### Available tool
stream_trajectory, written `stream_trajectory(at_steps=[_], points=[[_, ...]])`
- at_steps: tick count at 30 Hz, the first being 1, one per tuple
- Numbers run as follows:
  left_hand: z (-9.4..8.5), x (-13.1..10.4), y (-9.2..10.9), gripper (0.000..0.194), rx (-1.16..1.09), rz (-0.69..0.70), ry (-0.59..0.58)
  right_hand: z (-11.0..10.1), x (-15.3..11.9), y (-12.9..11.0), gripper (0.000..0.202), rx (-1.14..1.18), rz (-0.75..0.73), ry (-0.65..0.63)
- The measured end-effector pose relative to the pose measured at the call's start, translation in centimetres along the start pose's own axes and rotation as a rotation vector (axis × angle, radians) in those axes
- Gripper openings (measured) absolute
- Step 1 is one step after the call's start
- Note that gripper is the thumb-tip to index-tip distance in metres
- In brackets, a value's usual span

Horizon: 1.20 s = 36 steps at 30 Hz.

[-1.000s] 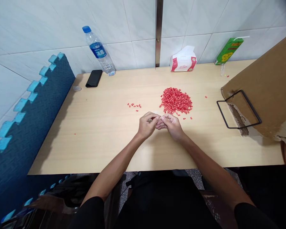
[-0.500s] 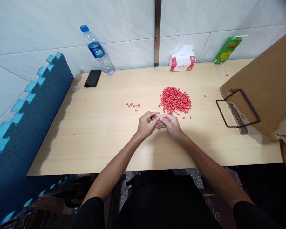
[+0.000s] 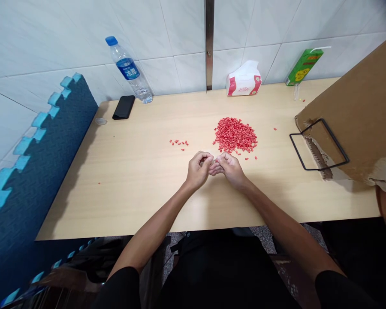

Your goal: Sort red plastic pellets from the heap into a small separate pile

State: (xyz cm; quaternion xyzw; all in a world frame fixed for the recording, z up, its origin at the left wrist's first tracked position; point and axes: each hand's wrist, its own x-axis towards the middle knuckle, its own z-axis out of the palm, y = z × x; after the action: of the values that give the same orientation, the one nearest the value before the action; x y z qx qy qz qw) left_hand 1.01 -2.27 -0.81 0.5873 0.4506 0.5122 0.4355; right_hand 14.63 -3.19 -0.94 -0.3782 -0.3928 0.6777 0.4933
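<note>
My left hand (image 3: pixel 198 169) and my right hand (image 3: pixel 230 169) meet just in front of a heap of small red tube-like pieces (image 3: pixel 235 135). Both are closed, with thumbs pinched against fingers and the fingertips close together. A speck of red shows near the right fingertips, but what either hand holds is too small and too covered to name. To the left of the heap lies a loose group of several similar red pieces (image 3: pixel 179 143). A few more are scattered at the heap's front edge.
Along the wall stand a water bottle (image 3: pixel 128 71), a tissue pack (image 3: pixel 243 81) and a green drink carton (image 3: pixel 304 66); a black phone (image 3: pixel 124 107) lies at left. A cardboard sheet (image 3: pixel 357 103) with a black wire frame (image 3: pixel 320 145) borders the right, a blue foam mat (image 3: pixel 51 159) the left.
The fingertips have parted slightly, and the left fingers have curled in more. The whole view has shifted a little; the red pieces on the table look the same.
</note>
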Motion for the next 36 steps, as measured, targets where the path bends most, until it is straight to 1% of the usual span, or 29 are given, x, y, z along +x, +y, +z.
stream_trajectory(at_steps=[5, 12, 15, 20, 25, 32, 36], points=[[0.6, -0.5, 0.2, 0.018, 0.015, 0.041, -0.007, 0.2, 0.0, -0.2, 0.039, -0.013, 0.017, -0.004], [0.6, -0.5, 0.0, 0.017, 0.075, 0.057, 0.016, 0.0, 0.0, 0.5, 0.034, -0.031, -0.069, 0.01], [0.6, -0.6, 0.0, 0.017, 0.121, 0.071, 0.019, 0.1, 0.1, 0.7, 0.035, -0.037, -0.088, 0.038], [0.8, -0.7, 0.3, 0.015, 0.21, 0.127, 0.047, 0.5, 0.0, 0.8, 0.037, -0.069, -0.114, 0.118], [0.9, -0.7, 0.6, 0.012, 0.257, 0.168, 0.043, 0.7, -0.1, 1.2, 0.035, -0.084, -0.148, 0.155], [0.9, -0.8, 0.7, 0.011, 0.282, 0.199, 0.04, 0.7, -0.1, 1.3, 0.032, -0.07, -0.169, 0.165], [0.9, -0.6, 0.5, 0.011, 0.23, 0.195, 0.026, 0.5, -0.1, 1.2, 0.031, -0.074, -0.158, 0.154]])
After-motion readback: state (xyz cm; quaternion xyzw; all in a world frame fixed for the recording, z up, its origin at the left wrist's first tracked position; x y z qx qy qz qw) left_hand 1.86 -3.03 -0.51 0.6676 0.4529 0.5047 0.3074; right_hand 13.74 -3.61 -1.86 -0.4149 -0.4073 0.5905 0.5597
